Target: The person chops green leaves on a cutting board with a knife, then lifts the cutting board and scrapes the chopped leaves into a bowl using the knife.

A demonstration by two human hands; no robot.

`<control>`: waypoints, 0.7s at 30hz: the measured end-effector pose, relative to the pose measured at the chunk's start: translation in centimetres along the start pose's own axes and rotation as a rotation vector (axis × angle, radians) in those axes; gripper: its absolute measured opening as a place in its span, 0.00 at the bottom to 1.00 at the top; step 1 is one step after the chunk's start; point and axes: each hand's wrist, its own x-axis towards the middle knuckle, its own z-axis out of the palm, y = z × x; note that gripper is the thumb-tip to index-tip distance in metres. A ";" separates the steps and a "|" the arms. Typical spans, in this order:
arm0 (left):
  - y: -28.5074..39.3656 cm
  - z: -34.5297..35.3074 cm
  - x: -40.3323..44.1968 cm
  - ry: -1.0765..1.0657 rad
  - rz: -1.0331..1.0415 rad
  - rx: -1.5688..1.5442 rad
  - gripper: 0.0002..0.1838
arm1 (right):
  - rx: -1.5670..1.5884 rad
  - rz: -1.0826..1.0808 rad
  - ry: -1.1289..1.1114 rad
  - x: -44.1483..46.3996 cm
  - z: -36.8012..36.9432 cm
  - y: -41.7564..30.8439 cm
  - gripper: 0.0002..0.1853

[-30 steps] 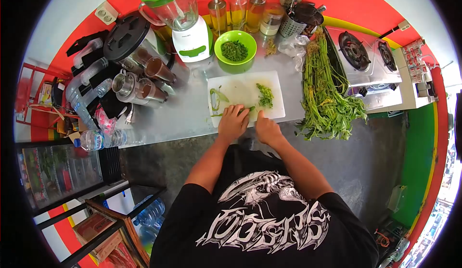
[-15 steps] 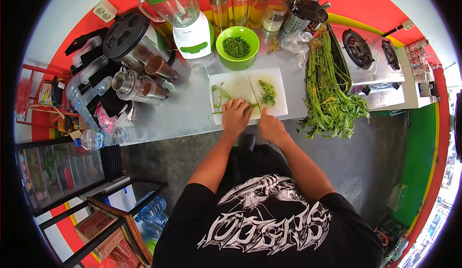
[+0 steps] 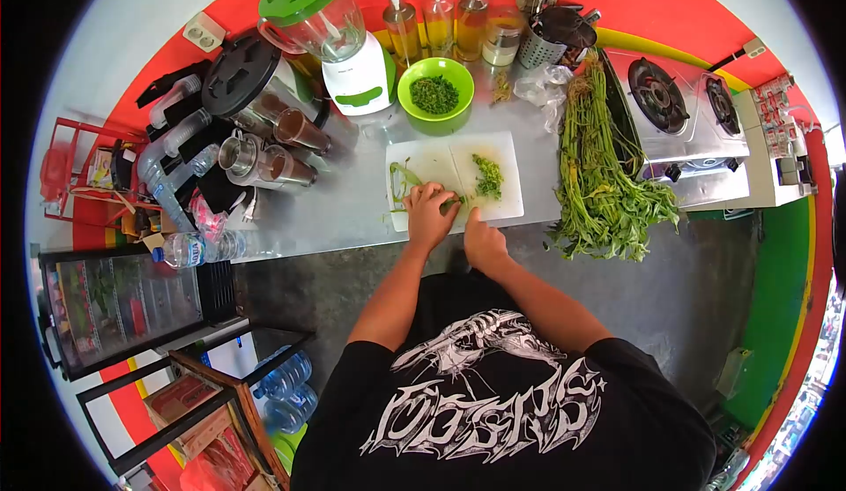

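My left hand (image 3: 430, 216) is closed over green stalks (image 3: 403, 181), pressing them on a white cutting board (image 3: 508, 212). The loose ends of the stalks stick out on its left. Close by on the right, my right hand (image 3: 486, 242) is wrapped round a knife (image 3: 462, 174), whose thin blade points away across the board and is hard to tell from the white surface. The knife's handle is hidden in my fist. A small pile of chopped greens (image 3: 487, 177) lies on the board to the right of the blade.
Behind the board stands a green bowl (image 3: 460, 121) of chopped greens, beside a blender (image 3: 357, 77). A large bundle of leafy stalks (image 3: 608, 174) lies at right, near a gas stove (image 3: 692, 143). Metal cups (image 3: 256, 160) and a water bottle (image 3: 183, 250) are at left.
My right hand has moved left and slightly nearer to me, closer to my left hand. The left hand stays on the stalks. The whole view has shifted slightly.
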 end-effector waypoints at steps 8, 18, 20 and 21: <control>2.3 0.8 -0.5 0.045 -0.116 0.115 0.10 | 0.145 -0.015 -0.079 0.5 -1.0 1.0 0.23; 3.2 1.2 0.9 0.030 0.004 0.262 0.04 | 0.128 -0.055 -0.137 0.6 -2.7 1.0 0.18; 3.1 1.7 0.3 0.008 -0.030 0.324 0.05 | 0.081 -0.015 -0.167 0.4 -1.6 1.0 0.21; 2.9 1.6 0.3 -0.011 -0.034 0.339 0.05 | 0.079 -0.001 -0.148 0.7 -1.3 0.8 0.23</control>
